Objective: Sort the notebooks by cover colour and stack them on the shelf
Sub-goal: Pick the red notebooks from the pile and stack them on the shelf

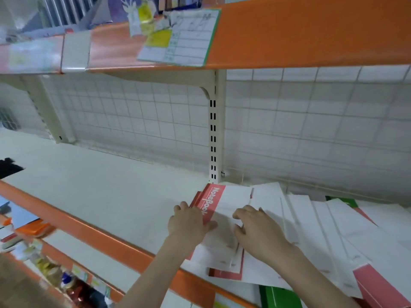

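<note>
A small pile of red-and-white notebooks [231, 196] marked "NoteBook" lies on the cream shelf [100, 192], right of centre. My left hand [189, 223] holds the pile's left edge, thumb on the top cover. My right hand [258, 230] rests on the cover's right edge with fingers curled over it. To the right, several more notebooks [333, 230] are fanned out, mostly showing white. A red cover [378, 285] shows at the lower right. Green covers peek out at the back right [344, 202] and at the front under the fan [280, 295].
An orange shelf lip [89, 234] runs along the front edge. The orange upper shelf [311, 30] hangs overhead with a paper chart [184, 38] taped to it. A slotted white upright [213, 134] and wire grid back stand behind. Lower shelves at left hold small goods [33, 230].
</note>
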